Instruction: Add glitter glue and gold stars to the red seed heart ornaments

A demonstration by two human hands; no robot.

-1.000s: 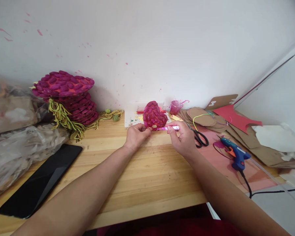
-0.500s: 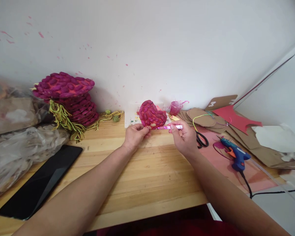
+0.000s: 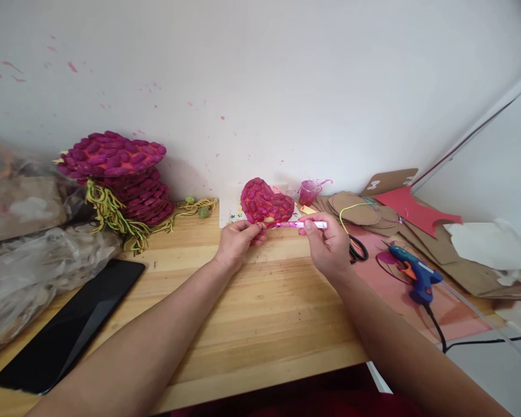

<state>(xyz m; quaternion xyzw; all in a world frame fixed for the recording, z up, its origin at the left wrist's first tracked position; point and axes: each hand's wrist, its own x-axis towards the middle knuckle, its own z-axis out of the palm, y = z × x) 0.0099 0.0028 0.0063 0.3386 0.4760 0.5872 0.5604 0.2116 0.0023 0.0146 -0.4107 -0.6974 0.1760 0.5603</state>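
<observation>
My left hand [image 3: 239,242] is closed, thumb and fingers pinching at the lower edge of a heart-shaped piece [image 3: 264,201] covered in magenta-painted, shell-like bits. A small pale spot shows near the fingertips on that edge. Between thumb and fingers of my right hand [image 3: 327,243] is a slim white pen-like tool [image 3: 315,225] with a pink-stained front, its tip pointing left along the bottom of the heart. Whether the tip touches is too small to tell. Behind the heart lies a white sheet with small stars [image 3: 226,215]. A pink-stained plastic cup [image 3: 309,191] stands to the right.
At left are a magenta shell-covered stack [image 3: 113,153] with yellow-green yarn [image 3: 113,208], plastic bags [image 3: 47,272] and a black phone [image 3: 72,324]. To the right lie cardboard rounds [image 3: 355,207], scissors [image 3: 358,248], red cut-out paper [image 3: 410,208] and a blue glue gun [image 3: 421,275] with its cord.
The heart-shaped piece has turned slightly and its top has shifted left. The right hand with the white tool has moved a little to the right; the left hand stays nearly in place.
</observation>
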